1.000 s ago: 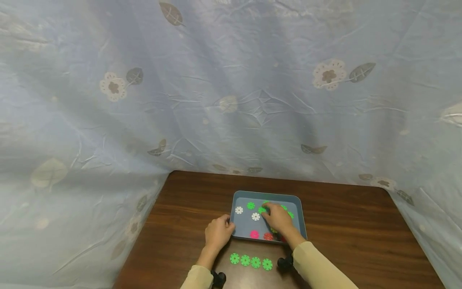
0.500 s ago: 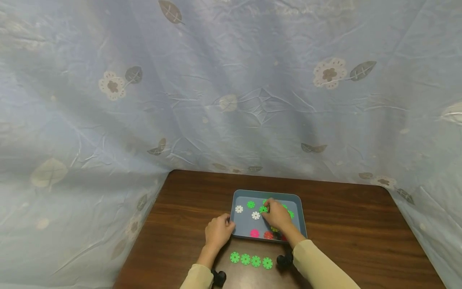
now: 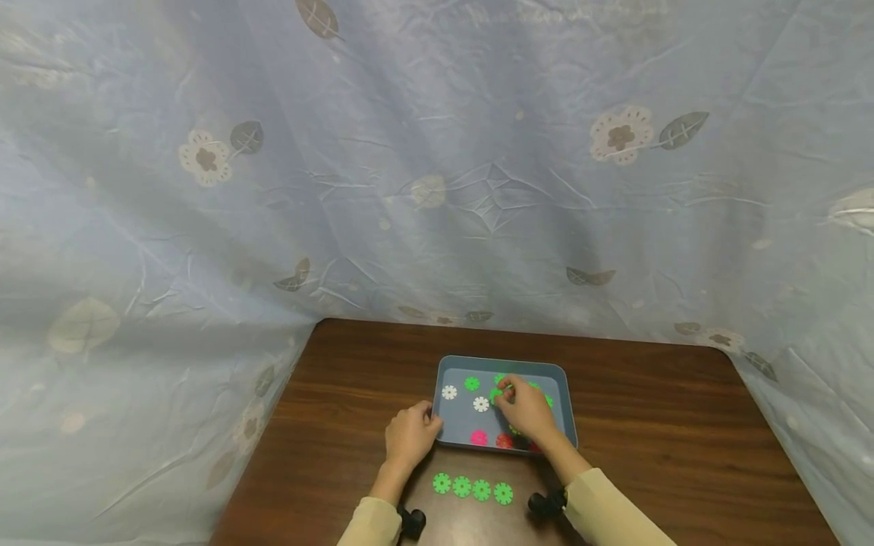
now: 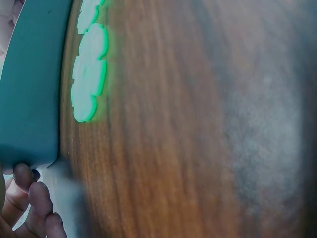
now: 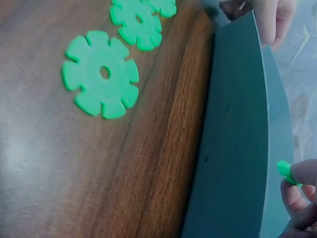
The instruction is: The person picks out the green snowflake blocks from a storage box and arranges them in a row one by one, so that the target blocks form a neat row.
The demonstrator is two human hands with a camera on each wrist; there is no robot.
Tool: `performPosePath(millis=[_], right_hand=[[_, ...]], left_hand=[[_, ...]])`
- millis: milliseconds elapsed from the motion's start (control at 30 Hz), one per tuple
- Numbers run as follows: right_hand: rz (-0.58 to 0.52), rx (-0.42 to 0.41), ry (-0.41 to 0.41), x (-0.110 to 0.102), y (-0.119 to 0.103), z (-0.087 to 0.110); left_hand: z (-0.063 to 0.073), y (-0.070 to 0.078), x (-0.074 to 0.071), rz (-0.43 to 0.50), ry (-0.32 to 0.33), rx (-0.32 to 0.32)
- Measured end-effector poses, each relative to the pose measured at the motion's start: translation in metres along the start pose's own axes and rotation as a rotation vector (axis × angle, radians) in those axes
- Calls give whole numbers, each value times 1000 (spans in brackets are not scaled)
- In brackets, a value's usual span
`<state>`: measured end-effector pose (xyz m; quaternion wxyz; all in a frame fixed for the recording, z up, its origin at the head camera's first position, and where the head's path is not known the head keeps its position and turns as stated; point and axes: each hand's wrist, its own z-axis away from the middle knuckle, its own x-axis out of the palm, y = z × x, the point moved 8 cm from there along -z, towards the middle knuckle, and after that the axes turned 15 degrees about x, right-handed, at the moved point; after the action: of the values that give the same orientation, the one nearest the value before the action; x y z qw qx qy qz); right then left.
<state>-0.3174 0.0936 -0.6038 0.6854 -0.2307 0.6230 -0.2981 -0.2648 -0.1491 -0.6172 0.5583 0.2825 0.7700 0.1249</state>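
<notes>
A blue-grey tray (image 3: 460, 422) holds several notched plastic discs. My left hand (image 3: 411, 435) grips the tray at its left side, its curled fingers (image 4: 40, 202) around the near corner in the left wrist view. Over the tray, my right hand (image 3: 529, 412) pinches a green notched disc (image 5: 284, 168) between thumb and fingertips; the disc is partly hidden by them. Beside it in the tray lie white discs (image 3: 481, 404), a pink disc (image 3: 479, 438) and a red disc (image 3: 504, 440). More green discs (image 3: 472, 384) lie toward the back, some partly covered by my right hand.
In front of the tray, several green discs lie flat in a row on the brown wooden table (image 3: 635, 425), among them a green disc (image 5: 101, 74) close in the right wrist view. A patterned curtain (image 3: 437, 250) hangs behind the table and along its sides.
My right fingers have come together on a green disc and raised it slightly. The left hand keeps its place at the tray, and the row of discs is unchanged.
</notes>
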Motion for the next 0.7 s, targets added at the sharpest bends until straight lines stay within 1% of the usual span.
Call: performPosePath(millis=[133,333,467,633,700], right_hand=[[-47,-38,11,-7,-5,14],[-100,-46,3,-20,-9,34],[-126,-74,3,-30,-11,51],[-141,-101,-8,-37,-6,75],[-136,-92,-13,-37,-1,83]], left_hand=[[1,0,0,0,3,5],[0,0,1,8,7,6],[0,0,2,14,-5,-1],[0,-1,2,12,-8,2],[0,0,2,14,-6,4]])
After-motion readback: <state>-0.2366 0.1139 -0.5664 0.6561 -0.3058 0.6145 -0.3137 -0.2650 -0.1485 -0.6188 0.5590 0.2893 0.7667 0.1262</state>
